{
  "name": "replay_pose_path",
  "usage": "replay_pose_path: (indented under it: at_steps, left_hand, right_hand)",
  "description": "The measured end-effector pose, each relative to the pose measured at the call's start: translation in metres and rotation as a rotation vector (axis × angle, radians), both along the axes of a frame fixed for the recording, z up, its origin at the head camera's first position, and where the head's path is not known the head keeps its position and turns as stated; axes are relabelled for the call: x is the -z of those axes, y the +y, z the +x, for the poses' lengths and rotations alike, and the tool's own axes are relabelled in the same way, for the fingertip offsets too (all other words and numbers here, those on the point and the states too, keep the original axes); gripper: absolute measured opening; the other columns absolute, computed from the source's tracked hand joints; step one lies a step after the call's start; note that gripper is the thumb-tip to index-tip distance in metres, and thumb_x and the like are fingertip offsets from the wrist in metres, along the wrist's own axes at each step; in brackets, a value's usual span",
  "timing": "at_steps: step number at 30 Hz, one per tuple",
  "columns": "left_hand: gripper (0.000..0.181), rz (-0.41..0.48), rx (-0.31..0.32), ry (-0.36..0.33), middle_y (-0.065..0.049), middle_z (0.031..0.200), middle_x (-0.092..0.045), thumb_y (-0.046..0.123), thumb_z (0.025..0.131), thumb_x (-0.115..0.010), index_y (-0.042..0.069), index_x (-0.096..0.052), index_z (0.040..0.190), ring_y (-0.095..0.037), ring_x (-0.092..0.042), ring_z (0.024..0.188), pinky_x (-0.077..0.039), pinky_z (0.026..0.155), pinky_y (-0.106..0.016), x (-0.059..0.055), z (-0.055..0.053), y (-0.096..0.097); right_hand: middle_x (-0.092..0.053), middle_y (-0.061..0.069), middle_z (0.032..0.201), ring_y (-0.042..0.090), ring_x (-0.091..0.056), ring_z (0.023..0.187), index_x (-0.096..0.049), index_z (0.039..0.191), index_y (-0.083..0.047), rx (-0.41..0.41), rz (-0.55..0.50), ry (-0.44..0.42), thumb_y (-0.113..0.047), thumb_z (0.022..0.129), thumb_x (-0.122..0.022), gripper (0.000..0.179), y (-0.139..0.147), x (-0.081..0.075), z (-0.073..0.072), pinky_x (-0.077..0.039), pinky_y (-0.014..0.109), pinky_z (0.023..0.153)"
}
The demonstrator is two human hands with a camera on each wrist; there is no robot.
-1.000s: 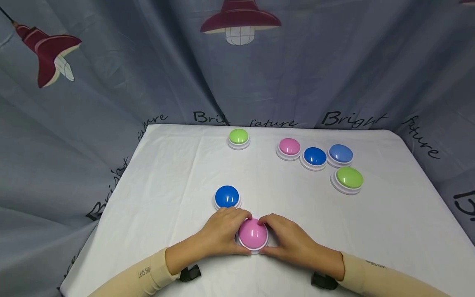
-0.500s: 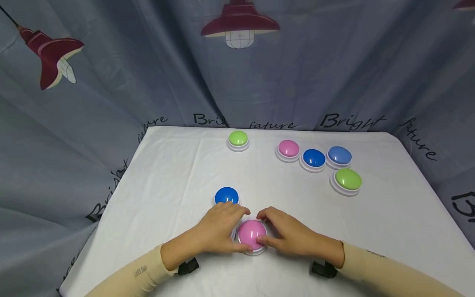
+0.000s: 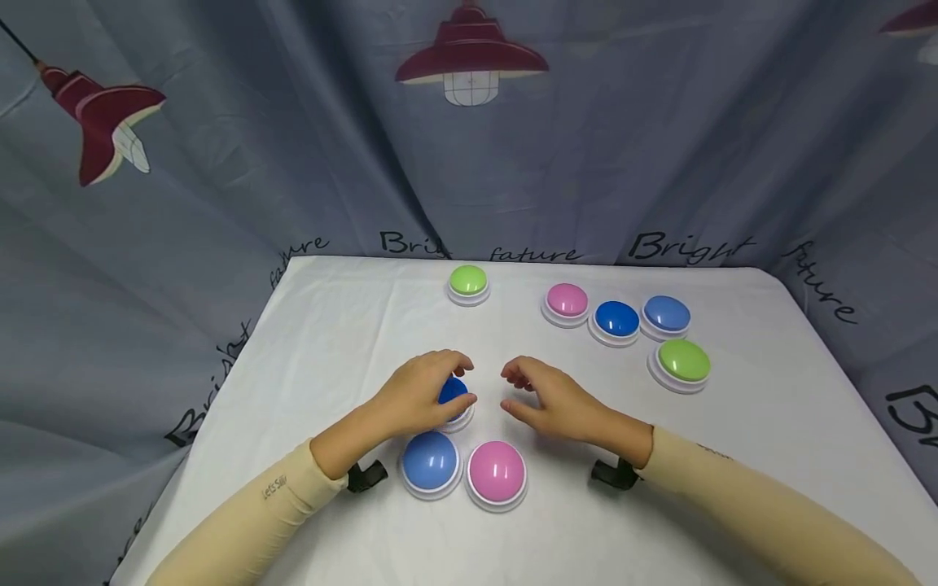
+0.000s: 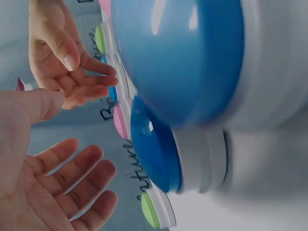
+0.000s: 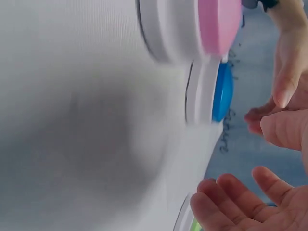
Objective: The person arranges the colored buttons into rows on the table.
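Both hands hover over the table with nothing in their grasp. My left hand (image 3: 414, 393) has its fingers relaxed above a dark blue push button (image 3: 453, 400), hiding part of it from the head camera. Across a gap to the right, my right hand (image 3: 558, 400) is held with loosely bent fingers. Nearer the person, a light blue push button (image 3: 430, 464) and a pink push button (image 3: 497, 475) sit side by side on their white bases. The left wrist view shows the light blue button (image 4: 178, 53) large, with the dark blue one (image 4: 156, 149) beyond it.
At the back right stand a second pink button (image 3: 567, 304), another dark blue button (image 3: 615, 322), another light blue button (image 3: 665, 317) and a green button (image 3: 683, 363). Another green button (image 3: 467, 284) is near the back edge of the white-covered table (image 3: 330, 325). A grey curtain (image 3: 293, 122) hangs behind.
Both hands have let go of the near pink button, lifted and moved forward, away from the person. The light blue button beside it has come into view.
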State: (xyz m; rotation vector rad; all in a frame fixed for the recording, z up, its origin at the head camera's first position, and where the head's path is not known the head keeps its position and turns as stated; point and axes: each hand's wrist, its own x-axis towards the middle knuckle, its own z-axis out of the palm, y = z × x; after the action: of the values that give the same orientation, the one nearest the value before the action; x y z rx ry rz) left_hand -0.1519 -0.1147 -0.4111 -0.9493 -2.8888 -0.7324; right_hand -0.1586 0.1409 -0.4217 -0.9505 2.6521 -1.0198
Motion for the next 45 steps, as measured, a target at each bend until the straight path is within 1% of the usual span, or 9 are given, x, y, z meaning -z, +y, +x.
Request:
replay_pose_path:
  at_steps: [5, 10, 14, 19, 23, 27, 32, 38, 45]
  left_hand:
    - [0.045, 0.006, -0.044, -0.036, -0.006, 0.114, -0.066, 0.039, 0.09, -0.07, 0.011, -0.06, 0.124, -0.016, -0.06, 0.104, -0.051, 0.087, -0.034, 0.0, -0.025, -0.006]
    - [0.044, 0.029, -0.094, -0.073, -0.009, 0.118, -0.064, 0.035, 0.091, -0.071, 0.008, -0.06, 0.124, -0.021, -0.06, 0.106, -0.051, 0.089, -0.037, 0.004, -0.054, -0.011]
    - [0.045, 0.043, -0.143, -0.083, -0.008, 0.119, -0.063, 0.033, 0.09, -0.071, 0.006, -0.06, 0.124, -0.021, -0.059, 0.106, -0.051, 0.09, -0.037, 0.008, -0.074, -0.013]
    - [0.046, 0.071, -0.176, -0.096, -0.01, 0.121, -0.062, 0.031, 0.09, -0.072, 0.005, -0.059, 0.125, -0.024, -0.059, 0.108, -0.05, 0.092, -0.039, 0.012, -0.095, -0.016]
    - [0.045, 0.09, -0.21, -0.104, -0.012, 0.123, -0.062, 0.03, 0.089, -0.073, 0.005, -0.058, 0.124, -0.025, -0.058, 0.11, -0.049, 0.093, -0.04, 0.015, -0.11, -0.018]
    - [0.045, 0.092, -0.241, -0.112, -0.012, 0.126, -0.06, 0.029, 0.089, -0.073, 0.007, -0.057, 0.125, -0.025, -0.057, 0.112, -0.047, 0.095, -0.04, 0.019, -0.124, -0.017]
    - [0.049, 0.101, -0.26, -0.121, -0.014, 0.129, -0.057, 0.028, 0.089, -0.073, 0.007, -0.054, 0.129, -0.026, -0.056, 0.115, -0.047, 0.096, -0.04, 0.02, -0.138, -0.014]
    - [0.053, 0.117, -0.276, -0.133, -0.015, 0.132, -0.054, 0.027, 0.087, -0.075, 0.008, -0.052, 0.131, -0.028, -0.055, 0.115, -0.046, 0.096, -0.043, 0.019, -0.15, -0.01]
    - [0.061, 0.078, -0.305, -0.137, -0.015, 0.137, -0.05, 0.029, 0.086, -0.076, 0.007, -0.048, 0.136, -0.029, -0.051, 0.122, -0.043, 0.101, -0.045, 0.021, -0.163, -0.008]
  right_hand:
    - [-0.063, 0.014, 0.115, 0.028, -0.061, 0.106, -0.055, 0.124, -0.003, 0.046, 0.034, 0.045, -0.024, 0.09, -0.074, 0.045, -0.006, 0.003, -0.03, -0.052, 0.043, 0.09]
    - [-0.062, 0.017, 0.117, 0.03, -0.059, 0.109, -0.054, 0.125, -0.001, 0.088, 0.042, 0.031, -0.025, 0.091, -0.072, 0.046, -0.011, 0.007, -0.06, -0.05, 0.045, 0.093]
    - [-0.062, 0.019, 0.119, 0.03, -0.059, 0.111, -0.053, 0.126, -0.001, 0.131, 0.061, 0.039, -0.026, 0.091, -0.071, 0.046, -0.015, 0.009, -0.082, -0.049, 0.045, 0.095]
    - [-0.061, 0.019, 0.12, 0.029, -0.058, 0.111, -0.052, 0.126, -0.003, 0.191, 0.087, 0.032, -0.027, 0.091, -0.072, 0.047, -0.023, 0.011, -0.104, -0.049, 0.043, 0.095]
    - [-0.06, 0.019, 0.121, 0.03, -0.057, 0.112, -0.051, 0.127, -0.004, 0.204, 0.096, 0.021, -0.028, 0.092, -0.071, 0.048, -0.03, 0.013, -0.118, -0.048, 0.044, 0.095]
    - [-0.059, 0.019, 0.123, 0.03, -0.056, 0.114, -0.049, 0.129, -0.004, 0.205, 0.112, 0.019, -0.03, 0.092, -0.07, 0.049, -0.037, 0.013, -0.131, -0.047, 0.044, 0.096]
    - [-0.057, 0.021, 0.126, 0.032, -0.056, 0.116, -0.047, 0.13, -0.003, 0.215, 0.123, 0.014, -0.029, 0.092, -0.07, 0.051, -0.041, 0.013, -0.145, -0.047, 0.046, 0.096]
    - [-0.055, 0.021, 0.127, 0.034, -0.055, 0.117, -0.044, 0.132, -0.002, 0.235, 0.128, -0.001, -0.028, 0.092, -0.07, 0.054, -0.044, 0.01, -0.158, -0.046, 0.047, 0.097]
    - [-0.054, 0.021, 0.129, 0.034, -0.055, 0.117, -0.042, 0.134, -0.003, 0.253, 0.134, -0.005, -0.027, 0.092, -0.07, 0.056, -0.05, 0.009, -0.168, -0.046, 0.047, 0.096]
